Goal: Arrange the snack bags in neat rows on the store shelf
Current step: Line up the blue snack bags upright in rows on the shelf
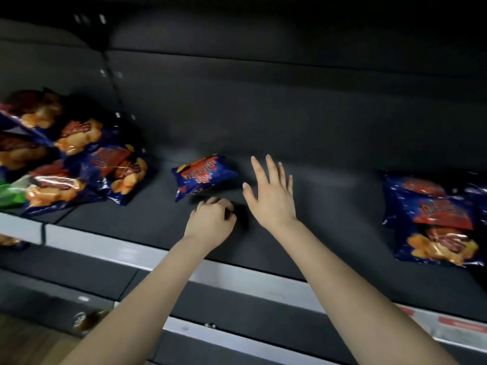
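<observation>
A small blue snack bag (204, 176) lies alone on the dark shelf (329, 206), tilted, with its print upside down. Just below its near edge is my left hand (212, 222), fingers curled under, with nothing visible in its grip. To the right of the bag, my right hand (272, 193) hovers with fingers straight and spread, apart from the bag. A loose heap of blue bags (79, 164) with orange and red pictures is piled at the left. A short stack of the same bags (434, 219) lies at the right.
A green packet (10, 193) pokes out at the far left under the heap. The shelf has a grey front rail (258, 280), with lower shelves (79, 264) below it. A dark back panel (263, 88) closes the rear.
</observation>
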